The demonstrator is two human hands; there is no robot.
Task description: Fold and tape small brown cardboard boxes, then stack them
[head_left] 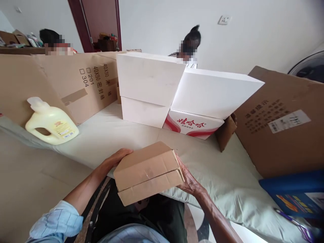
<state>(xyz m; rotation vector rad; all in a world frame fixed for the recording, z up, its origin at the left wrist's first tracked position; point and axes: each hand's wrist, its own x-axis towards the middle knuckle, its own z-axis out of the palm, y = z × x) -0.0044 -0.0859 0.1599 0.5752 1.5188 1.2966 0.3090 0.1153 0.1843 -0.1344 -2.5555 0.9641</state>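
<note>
A small brown cardboard box [148, 171] is held between both hands just above my lap, at the near edge of the cloth-covered table [106, 135]. Its flaps are folded shut and one long seam faces me. My left hand [116, 159] grips the box's left end, fingers curled over the top edge. My right hand [189, 180] presses against the right end, fingers wrapped round the side. The box tilts a little down towards me.
A pale yellow jug [50, 122] lies on the table at left. Two white boxes [149, 87] and a red-and-white printed carton [194, 125] stand behind. Large cardboard sheets [280, 125] wall both sides. A blue box [296, 194] sits at right. Two people are behind the boxes.
</note>
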